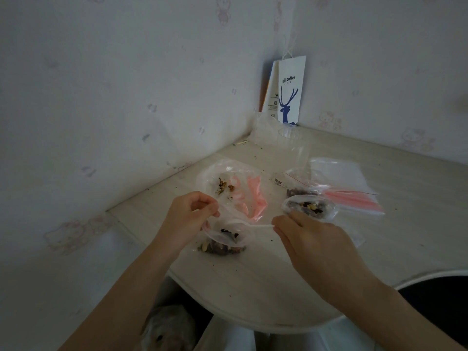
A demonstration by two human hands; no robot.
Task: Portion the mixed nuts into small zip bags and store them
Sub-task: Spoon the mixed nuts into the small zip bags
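A small clear zip bag [222, 240] holding dark mixed nuts rests near the table's front edge. My left hand [188, 216] pinches the left end of its mouth and my right hand [311, 239] pinches the right end, so the zip strip is stretched between them. A large clear and pink bag [238, 191] with a few nuts left lies just behind. Two filled small bags [309, 206] sit to the right, near my right hand.
A stack of unused zip bags with red strips [352, 188] lies at the right. A clear plastic cup [291, 145] and a white paper coffee bag [288, 95] stand in the corner. The pale table [253, 287] curves in front; crumbs are scattered on it.
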